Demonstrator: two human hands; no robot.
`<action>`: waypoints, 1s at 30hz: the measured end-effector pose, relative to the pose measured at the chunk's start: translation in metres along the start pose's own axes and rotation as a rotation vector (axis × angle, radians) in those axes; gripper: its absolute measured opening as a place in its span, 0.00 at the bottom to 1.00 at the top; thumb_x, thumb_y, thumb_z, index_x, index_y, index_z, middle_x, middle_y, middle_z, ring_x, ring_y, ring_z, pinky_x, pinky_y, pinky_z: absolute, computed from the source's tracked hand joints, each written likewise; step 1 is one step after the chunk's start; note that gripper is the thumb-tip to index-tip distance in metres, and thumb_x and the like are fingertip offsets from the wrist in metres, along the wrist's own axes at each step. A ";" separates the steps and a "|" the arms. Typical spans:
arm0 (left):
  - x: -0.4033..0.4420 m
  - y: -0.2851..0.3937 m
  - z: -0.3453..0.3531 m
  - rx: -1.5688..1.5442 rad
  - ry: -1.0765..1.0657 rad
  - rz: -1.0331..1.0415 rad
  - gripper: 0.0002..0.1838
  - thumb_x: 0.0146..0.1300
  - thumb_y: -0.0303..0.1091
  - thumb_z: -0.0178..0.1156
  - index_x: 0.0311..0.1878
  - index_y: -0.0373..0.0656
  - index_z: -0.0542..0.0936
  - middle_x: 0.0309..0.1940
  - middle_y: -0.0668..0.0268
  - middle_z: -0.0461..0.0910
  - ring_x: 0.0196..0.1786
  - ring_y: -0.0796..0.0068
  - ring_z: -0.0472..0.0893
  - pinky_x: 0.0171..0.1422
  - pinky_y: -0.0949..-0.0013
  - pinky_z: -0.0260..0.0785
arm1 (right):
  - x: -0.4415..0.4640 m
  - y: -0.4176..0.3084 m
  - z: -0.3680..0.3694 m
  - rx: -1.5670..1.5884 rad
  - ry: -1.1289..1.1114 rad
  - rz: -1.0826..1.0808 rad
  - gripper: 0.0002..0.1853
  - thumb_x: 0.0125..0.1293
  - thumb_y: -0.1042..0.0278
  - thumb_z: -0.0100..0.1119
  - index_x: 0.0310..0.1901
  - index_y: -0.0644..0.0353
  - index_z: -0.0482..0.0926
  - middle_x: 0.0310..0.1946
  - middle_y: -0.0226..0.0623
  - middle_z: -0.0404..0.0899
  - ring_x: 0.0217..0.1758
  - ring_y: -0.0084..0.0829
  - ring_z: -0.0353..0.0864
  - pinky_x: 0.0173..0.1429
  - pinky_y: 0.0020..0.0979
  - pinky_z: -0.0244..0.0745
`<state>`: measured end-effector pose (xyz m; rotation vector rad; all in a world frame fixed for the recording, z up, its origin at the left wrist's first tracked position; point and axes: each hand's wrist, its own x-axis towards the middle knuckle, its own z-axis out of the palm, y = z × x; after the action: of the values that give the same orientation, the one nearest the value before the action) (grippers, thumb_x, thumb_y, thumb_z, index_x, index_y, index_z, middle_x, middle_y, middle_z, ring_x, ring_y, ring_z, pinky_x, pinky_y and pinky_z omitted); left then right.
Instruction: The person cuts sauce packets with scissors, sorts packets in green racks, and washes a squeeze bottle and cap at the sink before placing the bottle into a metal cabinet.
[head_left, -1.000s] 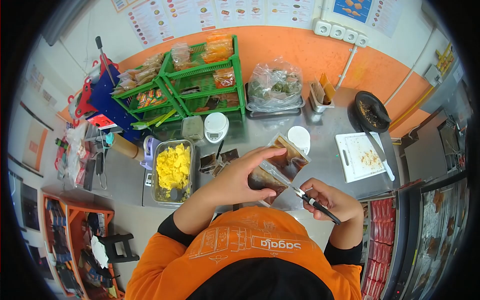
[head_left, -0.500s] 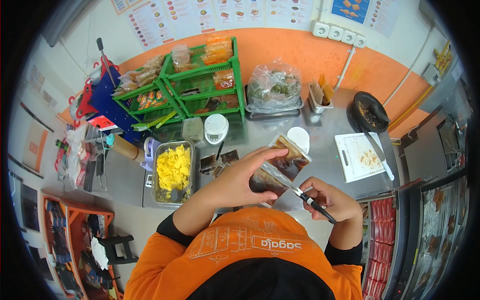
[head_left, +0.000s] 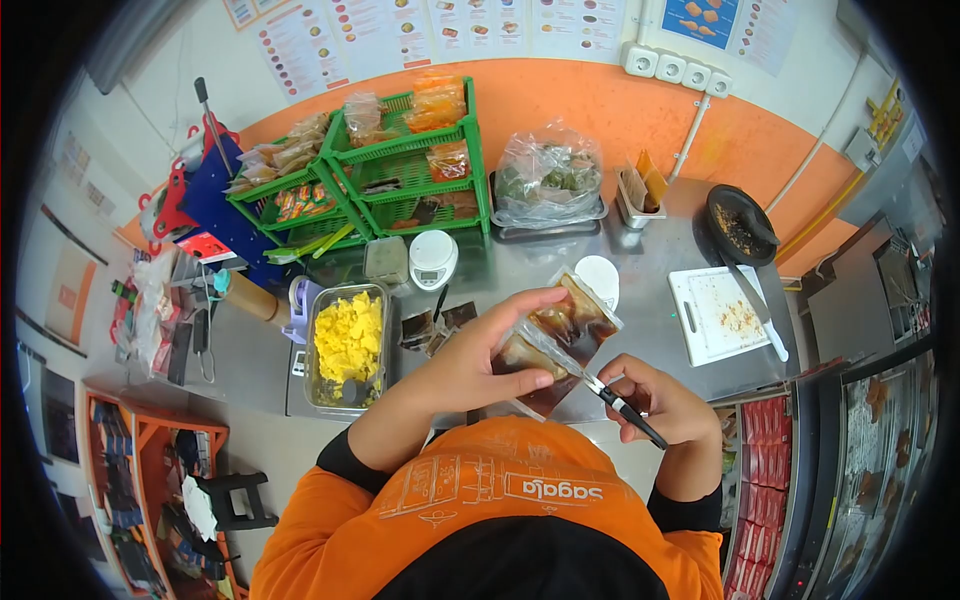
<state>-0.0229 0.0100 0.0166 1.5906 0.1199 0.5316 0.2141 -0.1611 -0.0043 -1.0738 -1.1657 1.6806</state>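
Note:
Two joined clear plastic sachets of dark brown sauce (head_left: pixel 577 322) are gripped in my left hand (head_left: pixel 470 365), fingers over the top and thumb across the lower one. My right hand (head_left: pixel 678 402) is closed around a pair of scissors (head_left: pixel 632 412) with dark handles. The metal blades meet the sachets along the seam between them, at its right end. Beyond the left hand, small dark packets (head_left: pixel 418 328) lie on the steel counter (head_left: pixel 640 250). A white round lid or dish (head_left: pixel 598 278) sits just behind the sachets.
At left stands a container of yellow food (head_left: pixel 348 340), with a white kitchen scale (head_left: pixel 433 258) behind it. Green crates (head_left: pixel 405 160) hold packets. A bag of greens (head_left: pixel 548 175) rests at the back. To the right are a knife (head_left: pixel 760 310), cutting board (head_left: pixel 700 335) and stone mortar (head_left: pixel 740 215).
My left thumb has shifted along the lower sachet, and the sachets have tilted slightly. The scissors and right hand have moved very slightly; the blades remain at the seam.

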 end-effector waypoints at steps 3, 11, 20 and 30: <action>0.000 -0.007 -0.003 -0.016 0.020 -0.009 0.41 0.58 0.22 0.70 0.74 0.38 0.63 0.72 0.60 0.65 0.73 0.72 0.65 0.77 0.66 0.56 | -0.002 0.000 0.000 -0.023 -0.009 -0.006 0.41 0.50 0.51 0.83 0.58 0.59 0.67 0.32 0.29 0.75 0.34 0.17 0.71 0.38 0.19 0.62; 0.001 -0.005 -0.003 0.034 0.009 -0.009 0.42 0.56 0.23 0.72 0.73 0.38 0.64 0.70 0.61 0.68 0.72 0.72 0.66 0.76 0.66 0.57 | 0.001 0.007 0.000 -0.002 -0.058 -0.083 0.38 0.55 0.56 0.80 0.60 0.59 0.66 0.34 0.28 0.74 0.35 0.16 0.69 0.39 0.20 0.63; 0.000 0.001 -0.001 0.159 -0.028 -0.094 0.44 0.51 0.25 0.75 0.73 0.40 0.66 0.70 0.61 0.69 0.72 0.70 0.67 0.77 0.65 0.56 | 0.003 0.003 0.002 -0.074 -0.099 -0.068 0.39 0.59 0.51 0.77 0.62 0.60 0.64 0.40 0.33 0.75 0.44 0.20 0.72 0.49 0.24 0.69; 0.002 0.003 -0.006 0.215 -0.047 -0.051 0.47 0.48 0.27 0.78 0.73 0.40 0.65 0.70 0.61 0.69 0.72 0.70 0.67 0.77 0.65 0.56 | 0.008 0.009 0.003 -0.001 -0.097 -0.072 0.34 0.59 0.58 0.78 0.59 0.60 0.65 0.36 0.27 0.76 0.36 0.14 0.70 0.39 0.18 0.63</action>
<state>-0.0241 0.0159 0.0199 1.8036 0.1863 0.4529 0.2071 -0.1569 -0.0136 -0.9485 -1.2523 1.6922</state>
